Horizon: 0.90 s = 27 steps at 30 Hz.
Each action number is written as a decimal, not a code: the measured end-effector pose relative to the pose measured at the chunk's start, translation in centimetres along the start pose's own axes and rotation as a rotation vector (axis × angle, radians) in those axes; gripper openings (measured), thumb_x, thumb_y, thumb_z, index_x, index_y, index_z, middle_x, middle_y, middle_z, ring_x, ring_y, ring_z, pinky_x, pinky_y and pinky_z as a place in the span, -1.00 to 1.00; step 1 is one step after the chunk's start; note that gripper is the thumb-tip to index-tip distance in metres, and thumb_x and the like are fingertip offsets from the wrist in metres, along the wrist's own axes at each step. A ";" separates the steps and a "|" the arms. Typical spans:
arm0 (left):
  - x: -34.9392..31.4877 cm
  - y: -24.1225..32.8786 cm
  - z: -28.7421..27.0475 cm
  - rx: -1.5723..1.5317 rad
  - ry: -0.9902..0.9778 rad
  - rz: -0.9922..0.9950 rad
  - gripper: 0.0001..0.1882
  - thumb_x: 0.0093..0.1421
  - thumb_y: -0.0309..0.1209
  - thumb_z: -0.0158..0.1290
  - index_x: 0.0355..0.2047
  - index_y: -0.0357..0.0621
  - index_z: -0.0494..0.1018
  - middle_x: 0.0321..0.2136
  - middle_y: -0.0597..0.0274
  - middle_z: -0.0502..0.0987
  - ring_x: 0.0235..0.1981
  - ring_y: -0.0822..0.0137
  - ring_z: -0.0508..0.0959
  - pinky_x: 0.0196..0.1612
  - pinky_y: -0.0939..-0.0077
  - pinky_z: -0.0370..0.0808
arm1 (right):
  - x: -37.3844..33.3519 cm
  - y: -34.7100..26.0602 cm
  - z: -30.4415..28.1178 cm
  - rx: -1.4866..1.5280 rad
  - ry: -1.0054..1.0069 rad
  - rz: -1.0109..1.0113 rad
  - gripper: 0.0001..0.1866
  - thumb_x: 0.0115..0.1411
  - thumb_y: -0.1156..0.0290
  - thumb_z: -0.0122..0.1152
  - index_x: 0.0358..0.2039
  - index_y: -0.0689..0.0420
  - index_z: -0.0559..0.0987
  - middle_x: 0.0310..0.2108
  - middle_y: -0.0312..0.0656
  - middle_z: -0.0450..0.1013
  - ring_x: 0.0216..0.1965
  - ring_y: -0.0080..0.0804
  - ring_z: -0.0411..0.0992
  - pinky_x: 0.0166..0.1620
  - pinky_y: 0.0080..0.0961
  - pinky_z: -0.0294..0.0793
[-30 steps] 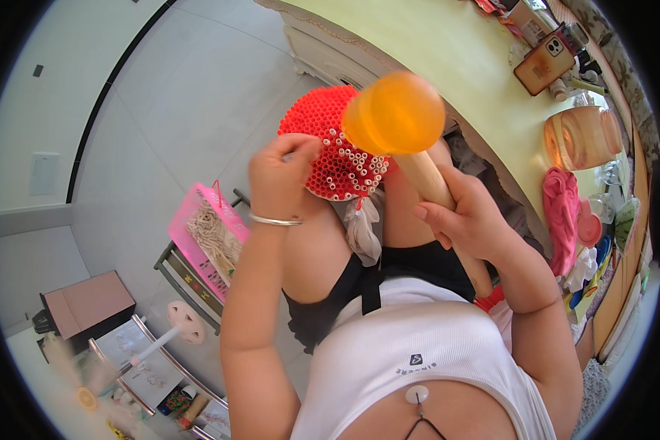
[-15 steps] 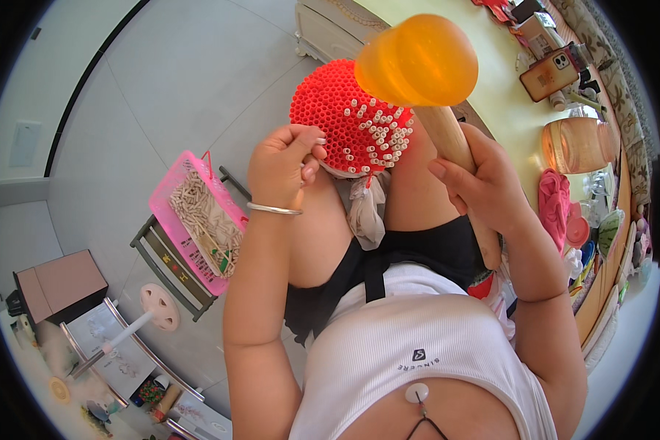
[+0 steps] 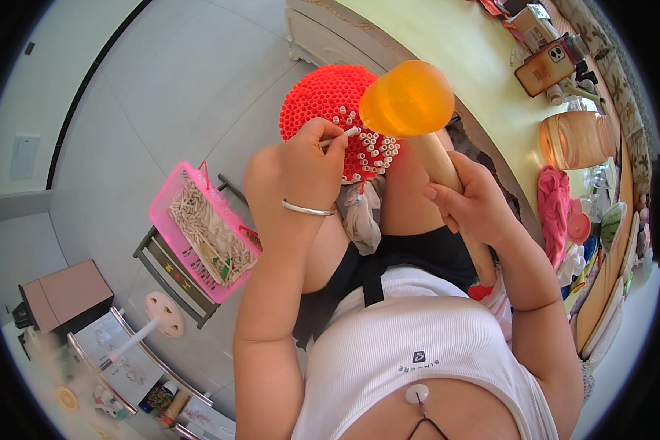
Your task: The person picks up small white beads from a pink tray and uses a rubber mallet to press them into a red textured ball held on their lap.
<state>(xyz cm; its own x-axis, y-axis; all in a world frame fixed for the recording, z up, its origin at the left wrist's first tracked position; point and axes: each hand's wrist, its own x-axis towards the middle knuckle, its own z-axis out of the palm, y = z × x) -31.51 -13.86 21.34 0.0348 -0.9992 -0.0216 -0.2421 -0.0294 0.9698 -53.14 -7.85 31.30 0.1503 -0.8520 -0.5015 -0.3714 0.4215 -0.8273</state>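
Observation:
A round red bundle of open tubes (image 3: 308, 103) rests between my knees, with short whitish pegs (image 3: 380, 150) standing in several of its holes on the right side. My left hand (image 3: 312, 161) is over the near edge of the bundle, its thumb and fingers pinching a short whitish peg (image 3: 352, 132), tip toward the pegged holes. In my right hand (image 3: 473, 194) is a mallet with a wooden handle (image 3: 434, 158) and a translucent orange head (image 3: 411, 99). The mallet head is raised beside the bundle and covers part of its right edge.
A pink basket (image 3: 220, 290) full of loose pegs (image 3: 198, 209) sits on a folding stool (image 3: 169, 271) at left. To the right runs a pale yellow table (image 3: 484, 88) with a phone (image 3: 545, 67), an amber jar (image 3: 576, 141) and a pink cloth (image 3: 554, 213). A whitish bag (image 3: 363, 224) hangs below the bundle.
My left hand has moved right and over the red bundle, and the peg in its fingers now shows. The mallet head has come lower, nearer to me. The bundle has shifted slightly left.

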 end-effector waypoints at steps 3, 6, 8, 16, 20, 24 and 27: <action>0.1 -0.2 -0.2 -0.079 -0.020 -0.019 -0.98 0.13 -0.62 0.15 -0.40 -0.29 0.55 -0.55 0.32 0.55 -0.59 0.62 0.42 -0.52 0.70 0.35 | -0.3 -1.0 0.1 -0.035 -0.004 -0.058 -0.80 0.27 0.44 0.19 -0.19 0.23 0.40 -0.64 -0.38 0.31 -0.73 -0.68 0.29 -0.63 -0.69 0.29; 0.4 -0.3 0.0 -0.039 -0.022 0.082 -0.97 0.12 -0.63 0.16 -0.40 -0.31 0.55 -0.55 0.34 0.55 -0.57 0.62 0.43 -0.51 0.69 0.36 | -0.6 -1.2 0.0 -0.014 0.018 -0.109 -0.81 0.26 0.45 0.19 -0.19 0.23 0.41 -0.64 -0.38 0.32 -0.73 -0.68 0.29 -0.62 -0.69 0.29; 0.6 -0.3 0.0 -0.005 -0.024 0.111 -0.97 0.11 -0.63 0.16 -0.41 -0.31 0.54 -0.55 0.35 0.55 -0.58 0.62 0.43 -0.51 0.69 0.37 | -0.5 -1.2 0.0 -0.002 0.009 -0.072 -0.80 0.26 0.45 0.20 -0.18 0.24 0.41 -0.64 -0.37 0.33 -0.72 -0.69 0.29 -0.62 -0.70 0.29; 0.9 -0.2 -0.4 -0.015 -0.055 -0.009 -0.96 0.10 -0.63 0.16 -0.40 -0.33 0.54 -0.58 0.33 0.54 -0.64 0.61 0.40 -0.60 0.69 0.31 | -1.3 -2.0 1.0 -0.087 0.031 -0.115 -0.75 0.25 0.47 0.19 -0.10 0.25 0.41 -0.64 -0.40 0.32 -0.69 -0.69 0.30 -0.60 -0.68 0.31; 1.2 0.3 -0.1 -0.129 -0.077 -0.144 -0.95 0.10 -0.62 0.16 -0.39 -0.33 0.54 -0.57 0.26 0.57 -0.64 0.60 0.41 -0.61 0.70 0.30 | 1.4 1.8 1.5 -0.419 0.079 -0.301 -0.70 0.25 0.48 0.18 -0.04 0.25 0.39 -0.62 -0.37 0.33 -0.67 -0.64 0.32 -0.58 -0.65 0.34; 1.5 -0.6 -0.8 -0.198 -0.104 -0.169 -0.95 0.10 -0.61 0.15 -0.39 -0.32 0.53 -0.55 0.22 0.59 -0.65 0.59 0.41 -0.61 0.71 0.29 | 0.9 -1.5 1.2 -0.293 0.071 -0.226 -0.60 0.23 0.31 0.26 -0.01 0.27 0.44 -0.37 0.02 0.46 -0.34 -0.13 0.46 -0.17 -0.32 0.45; 1.4 -0.3 -0.6 -0.229 -0.131 -0.200 -0.95 0.10 -0.62 0.15 -0.39 -0.32 0.53 -0.54 0.23 0.59 -0.64 0.59 0.41 -0.60 0.70 0.30 | 0.2 -0.6 1.6 -0.326 0.094 -0.212 -0.64 0.23 0.30 0.26 -0.08 0.27 0.46 -0.39 0.02 0.46 -0.36 -0.15 0.45 -0.21 -0.31 0.46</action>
<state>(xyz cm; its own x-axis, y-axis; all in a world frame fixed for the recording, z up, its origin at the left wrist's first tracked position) -30.75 -15.21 21.15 -0.0687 -0.9698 -0.2341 -0.0184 -0.2334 0.9722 -51.41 -7.71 31.29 0.1761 -0.9404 -0.2909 -0.6145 0.1259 -0.7788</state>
